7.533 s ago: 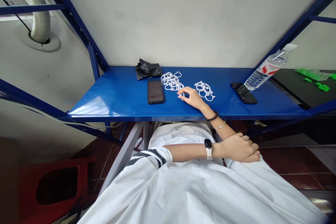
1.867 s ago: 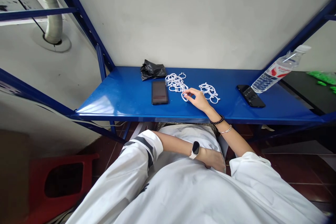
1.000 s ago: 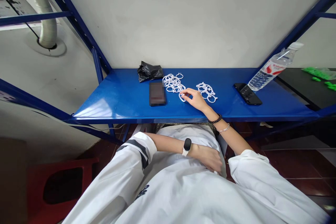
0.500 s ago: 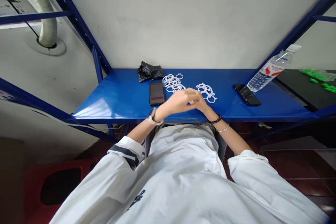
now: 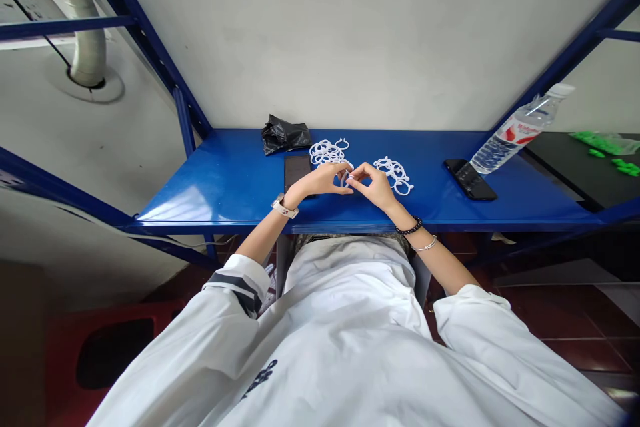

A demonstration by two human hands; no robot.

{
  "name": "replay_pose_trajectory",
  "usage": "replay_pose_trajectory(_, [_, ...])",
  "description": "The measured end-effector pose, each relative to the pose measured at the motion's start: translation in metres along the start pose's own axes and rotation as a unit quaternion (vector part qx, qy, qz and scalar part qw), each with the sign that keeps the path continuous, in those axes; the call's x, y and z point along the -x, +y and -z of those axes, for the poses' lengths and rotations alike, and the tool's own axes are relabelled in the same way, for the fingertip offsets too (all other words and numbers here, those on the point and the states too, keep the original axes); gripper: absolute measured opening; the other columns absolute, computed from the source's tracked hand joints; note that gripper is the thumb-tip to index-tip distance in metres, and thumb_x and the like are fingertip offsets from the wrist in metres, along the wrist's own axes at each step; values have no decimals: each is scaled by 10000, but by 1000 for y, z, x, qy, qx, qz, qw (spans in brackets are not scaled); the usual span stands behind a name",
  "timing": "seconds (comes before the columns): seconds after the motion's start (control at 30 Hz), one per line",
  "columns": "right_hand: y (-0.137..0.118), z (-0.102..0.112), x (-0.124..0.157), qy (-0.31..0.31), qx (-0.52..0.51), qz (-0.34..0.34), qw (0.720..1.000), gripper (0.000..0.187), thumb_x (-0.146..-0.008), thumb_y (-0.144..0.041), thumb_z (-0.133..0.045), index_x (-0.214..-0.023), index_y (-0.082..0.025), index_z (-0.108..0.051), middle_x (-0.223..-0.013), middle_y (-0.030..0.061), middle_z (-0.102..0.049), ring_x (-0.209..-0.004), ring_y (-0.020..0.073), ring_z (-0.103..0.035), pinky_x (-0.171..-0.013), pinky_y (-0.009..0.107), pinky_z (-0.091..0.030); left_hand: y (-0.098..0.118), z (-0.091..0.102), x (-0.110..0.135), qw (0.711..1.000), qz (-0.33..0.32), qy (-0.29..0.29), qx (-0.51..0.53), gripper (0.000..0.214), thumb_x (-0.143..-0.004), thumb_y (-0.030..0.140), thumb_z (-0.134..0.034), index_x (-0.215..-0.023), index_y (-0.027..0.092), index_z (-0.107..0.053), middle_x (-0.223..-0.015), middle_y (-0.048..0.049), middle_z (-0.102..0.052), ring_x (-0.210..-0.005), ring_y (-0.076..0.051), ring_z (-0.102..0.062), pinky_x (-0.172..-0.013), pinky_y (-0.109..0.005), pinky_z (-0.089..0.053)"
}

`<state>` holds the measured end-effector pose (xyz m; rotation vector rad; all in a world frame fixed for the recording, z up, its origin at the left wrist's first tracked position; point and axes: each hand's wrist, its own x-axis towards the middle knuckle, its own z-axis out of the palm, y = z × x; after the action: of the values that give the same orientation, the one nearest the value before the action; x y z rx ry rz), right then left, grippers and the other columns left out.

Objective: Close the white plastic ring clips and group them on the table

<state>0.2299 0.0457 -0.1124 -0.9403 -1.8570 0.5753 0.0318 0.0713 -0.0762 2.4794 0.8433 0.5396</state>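
A white plastic ring (image 5: pixel 345 179) is held up between my two hands, over the front part of the blue table. My left hand (image 5: pixel 323 180) curls round its left side, fingers above and thumb below. At its right side, my right hand (image 5: pixel 374 185) pinches it between thumb and fingertips. Just behind my left hand lies a heap of white rings (image 5: pixel 327 150), partly hidden by the fingers. Beyond my right hand is a second, smaller group of white rings (image 5: pixel 395 172), some of them overlapping.
A dark phone (image 5: pixel 297 167) lies partly under my left hand, with a crumpled black plastic bag (image 5: pixel 285 135) behind it. To the right, another phone (image 5: pixel 471 180) lies beside a water bottle (image 5: pixel 515 133). Green pieces (image 5: pixel 627 167) are on the dark surface at far right. Blue frame posts flank the table (image 5: pixel 200 180).
My left hand has drawn back to the left, off my right hand. My right fingers have shifted slightly left, and the ring between the hands now shows.
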Motion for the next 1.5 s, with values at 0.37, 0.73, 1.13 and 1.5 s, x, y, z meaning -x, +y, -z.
replay_pose_trajectory(0.37, [-8,4,0,26,-3,3,1000,342,-910,-553,-600,-815,-226,-572,-737,11,-676,-671,178,-650,-661,318,-532,10,-16,-7,994,13,15,109,259,-922,356,-492,-841,126,-578,-700,-14,-629,-628,-101,-554,-639,-223,-439])
replay_pose_trajectory(0.73, [-6,5,-1,19,-69,-29,997,359,-877,-547,-640,-770,-212,-566,-599,-29,-603,-540,131,-576,-548,266,-438,11,-21,-11,966,26,-29,256,372,-936,356,-520,-665,112,-594,-650,-46,-646,-590,-87,-583,-617,-195,-479])
replay_pose_trajectory(1.13, [-3,14,-6,-97,-212,-86,969,268,-825,-415,-639,-954,-190,-705,-553,-38,-568,-509,114,-496,-508,248,-377,14,-14,-6,931,62,-81,351,411,-941,395,-547,-706,82,-670,-709,-85,-704,-586,-92,-597,-632,-212,-505])
replay_pose_trajectory(1.5, [-2,12,-8,-56,-221,-90,970,331,-795,-485,-713,-956,-195,-706,-564,-46,-544,-510,97,-435,-494,243,-348,11,-14,-7,905,94,-38,414,410,-826,475,-733,-758,71,-705,-742,-99,-725,-602,-102,-628,-617,-219,-516])
